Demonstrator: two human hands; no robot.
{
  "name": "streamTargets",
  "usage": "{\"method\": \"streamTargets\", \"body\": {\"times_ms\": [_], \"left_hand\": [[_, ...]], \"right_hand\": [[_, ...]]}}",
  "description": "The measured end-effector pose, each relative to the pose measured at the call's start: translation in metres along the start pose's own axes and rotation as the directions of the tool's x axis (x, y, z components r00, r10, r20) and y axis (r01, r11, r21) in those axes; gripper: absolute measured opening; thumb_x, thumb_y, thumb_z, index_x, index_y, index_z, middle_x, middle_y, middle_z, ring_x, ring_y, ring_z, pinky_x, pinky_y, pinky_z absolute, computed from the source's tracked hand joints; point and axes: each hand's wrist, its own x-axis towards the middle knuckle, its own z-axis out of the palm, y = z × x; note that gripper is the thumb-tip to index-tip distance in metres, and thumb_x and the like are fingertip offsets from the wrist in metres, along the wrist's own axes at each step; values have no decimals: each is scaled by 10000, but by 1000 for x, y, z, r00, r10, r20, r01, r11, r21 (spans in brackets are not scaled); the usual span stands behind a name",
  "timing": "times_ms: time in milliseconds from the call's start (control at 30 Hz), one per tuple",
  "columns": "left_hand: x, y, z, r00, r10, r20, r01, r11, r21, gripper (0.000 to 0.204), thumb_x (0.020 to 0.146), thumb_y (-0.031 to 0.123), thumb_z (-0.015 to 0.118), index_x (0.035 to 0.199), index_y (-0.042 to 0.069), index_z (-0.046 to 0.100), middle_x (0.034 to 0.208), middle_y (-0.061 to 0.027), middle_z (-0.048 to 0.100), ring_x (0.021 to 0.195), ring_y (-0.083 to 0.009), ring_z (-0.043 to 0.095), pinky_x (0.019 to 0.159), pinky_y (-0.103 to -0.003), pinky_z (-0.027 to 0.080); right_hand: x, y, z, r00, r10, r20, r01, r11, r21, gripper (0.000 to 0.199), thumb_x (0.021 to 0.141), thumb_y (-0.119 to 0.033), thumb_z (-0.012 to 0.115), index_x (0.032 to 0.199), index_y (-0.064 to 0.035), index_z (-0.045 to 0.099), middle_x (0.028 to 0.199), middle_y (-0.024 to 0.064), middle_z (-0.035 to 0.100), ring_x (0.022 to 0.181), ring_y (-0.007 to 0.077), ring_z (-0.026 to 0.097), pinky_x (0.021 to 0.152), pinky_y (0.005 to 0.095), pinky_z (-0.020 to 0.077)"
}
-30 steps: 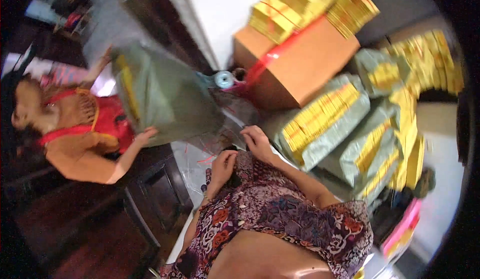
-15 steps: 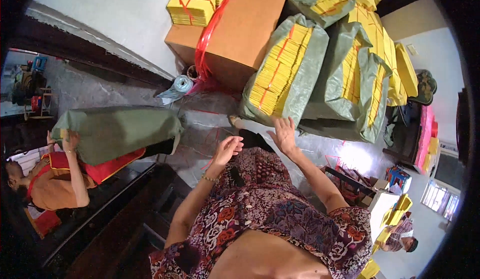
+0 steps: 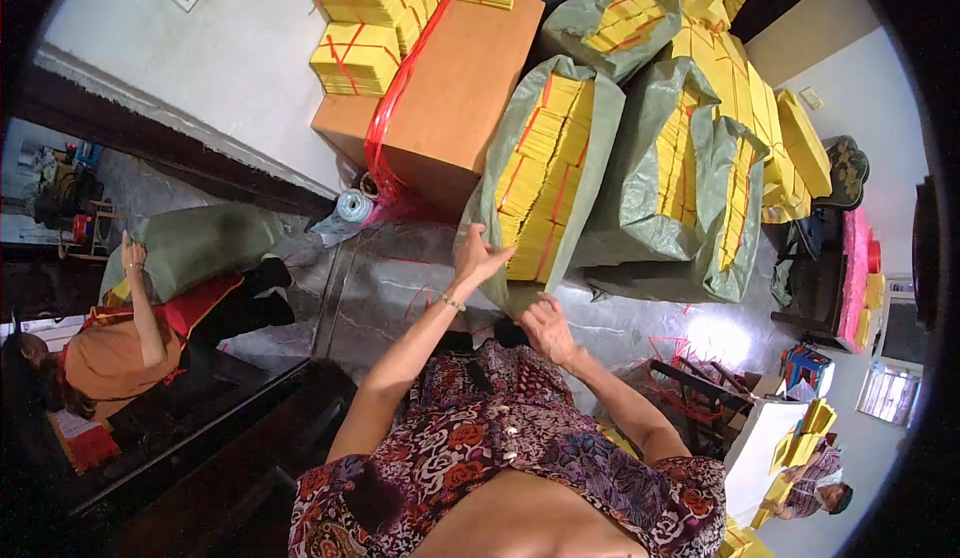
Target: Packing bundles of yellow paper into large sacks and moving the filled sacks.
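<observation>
A tall green woven sack (image 3: 598,148) stands open in front of me, packed with yellow paper bundles (image 3: 545,183) tied with red string. My left hand (image 3: 478,261) is at the sack's left rim, with its thumb stretched inward by the bundles and its other fingers at the outer side. Closed around the sack's near rim is my right hand (image 3: 547,330), its fingers curled into the material. A beaded bracelet (image 3: 452,301) circles my left wrist.
More filled green sacks (image 3: 640,223) stand on the right. A brown box (image 3: 470,78) bears yellow bundles and red string (image 3: 378,133). Beside it lies a light-blue roll (image 3: 354,206). A person (image 3: 120,358) at the left handles another green sack (image 3: 205,248); a second person (image 3: 815,483) is far right.
Both hands have come to the green sack's near end, and the right hand has closed on its rim. The sack's near end now reaches closer to me. At left, the person's sack has shifted left.
</observation>
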Motion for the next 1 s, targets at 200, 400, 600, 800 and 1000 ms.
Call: {"method": "streamTargets", "body": {"times_ms": [200,400,600,800,1000], "left_hand": [[-38,33,30,979,176,-106,-203,903,-378,187,744,-20,574,918,48,577,697,-4,581,629,-70,524,569,-204,423],[-81,-4,44,790,-405,-461,-52,703,-709,424,782,176,678,1138,81,468,1078,-80,472,866,-153,517,759,-275,447],[-50,0,36,575,-272,772,771,-134,-622,586,732,468,669,1136,78,503,1121,-98,475,954,-234,511,851,-384,445],[-11,-73,70,547,-81,833,785,395,-477,151,766,150,586,884,58,563,792,-51,562,683,-148,536,575,-288,464],[0,-102,69,597,84,798,491,748,-447,189,582,34,642,531,34,461,503,10,444,502,-91,403,414,-286,317]], "right_hand": [[0,47,-9,988,-70,135,70,998,3,133,754,-134,589,870,-104,530,819,58,487,877,222,505,943,422,345],[19,94,-7,983,-173,69,168,983,73,139,744,-141,591,852,-95,516,797,49,484,881,222,502,954,430,330],[32,98,21,940,-337,40,301,881,365,160,817,-189,571,764,-65,484,738,105,512,651,262,541,561,352,447],[40,83,39,984,-165,67,113,868,483,307,845,-306,548,695,-42,503,610,125,534,569,306,563,490,398,433],[60,42,26,998,54,26,-60,853,519,331,842,-343,558,624,-94,572,557,105,565,514,296,572,465,384,439]]}}
